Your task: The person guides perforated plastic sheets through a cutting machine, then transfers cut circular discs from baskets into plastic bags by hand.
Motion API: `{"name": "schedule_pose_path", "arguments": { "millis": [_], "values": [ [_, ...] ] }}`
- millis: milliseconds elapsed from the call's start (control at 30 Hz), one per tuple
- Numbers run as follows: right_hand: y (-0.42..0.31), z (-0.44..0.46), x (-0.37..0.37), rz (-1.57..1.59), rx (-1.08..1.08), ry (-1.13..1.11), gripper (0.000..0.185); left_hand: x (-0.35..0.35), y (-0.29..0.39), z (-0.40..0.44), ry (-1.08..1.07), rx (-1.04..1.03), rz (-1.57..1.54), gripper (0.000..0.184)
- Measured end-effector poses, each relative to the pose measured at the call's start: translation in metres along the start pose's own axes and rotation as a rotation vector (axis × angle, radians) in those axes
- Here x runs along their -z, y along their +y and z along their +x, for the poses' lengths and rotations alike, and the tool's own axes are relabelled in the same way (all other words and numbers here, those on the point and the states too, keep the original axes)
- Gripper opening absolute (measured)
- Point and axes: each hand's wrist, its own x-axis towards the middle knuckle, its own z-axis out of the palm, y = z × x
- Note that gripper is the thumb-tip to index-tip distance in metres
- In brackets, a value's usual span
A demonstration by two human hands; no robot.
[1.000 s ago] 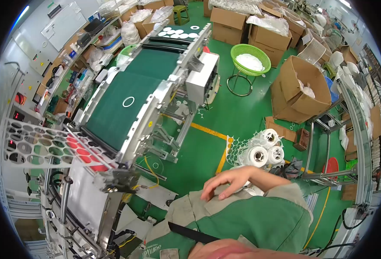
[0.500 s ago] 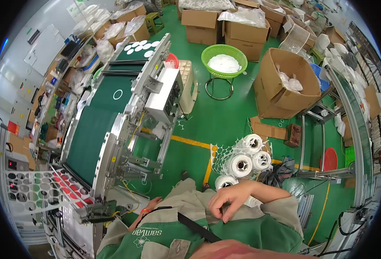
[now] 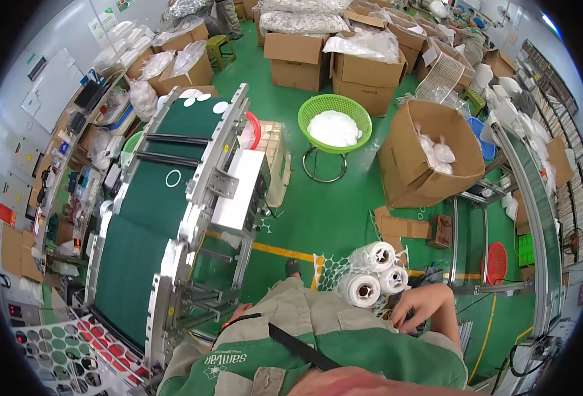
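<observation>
My right hand (image 3: 418, 306) is at my right side near the hem of the green-and-beige work shirt (image 3: 371, 346). Its fingers are curled in towards the thumb, and anything inside them is hidden. Beyond it several white rolls (image 3: 360, 290) stand on the floor beside punched white netting (image 3: 326, 272). Only a bit of my left hand (image 3: 242, 310) shows at my left side, its fingers mostly hidden by the shirt and a black strap. To the left of it runs a green conveyor belt (image 3: 139, 241) carrying a white ring (image 3: 173, 178), with white discs (image 3: 220, 107) at its far end.
A green basket (image 3: 303, 125) of white pieces rests on a metal stand ahead. An open cardboard box (image 3: 413, 175) stands right of it. Another conveyor frame (image 3: 526, 175) runs along the right. Red round pieces (image 3: 110, 346) lie under punched sheet at lower left. People work far back.
My right hand has moved right, away from the front of my shirt. The view has shifted, and a shoe now shows ahead of me. Fewer white discs show at the belt's far end.
</observation>
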Motion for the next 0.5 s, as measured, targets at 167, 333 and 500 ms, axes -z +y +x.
{"name": "schedule_pose_path", "arguments": {
  "millis": [167,333,500],
  "values": [
    [-0.012,0.032,0.052,0.033,0.146,0.2,0.08,0.044,0.044,0.056,-0.076,-0.015,0.102,0.049],
    [0.013,0.062,0.099,0.01,0.358,0.281,0.11,0.054,0.077,0.081,-0.215,0.006,0.223,0.05],
    [0.007,0.048,0.13,-0.057,0.432,0.437,0.085,0.082,0.119,0.119,-0.344,0.007,0.392,0.05]
  ]
}}
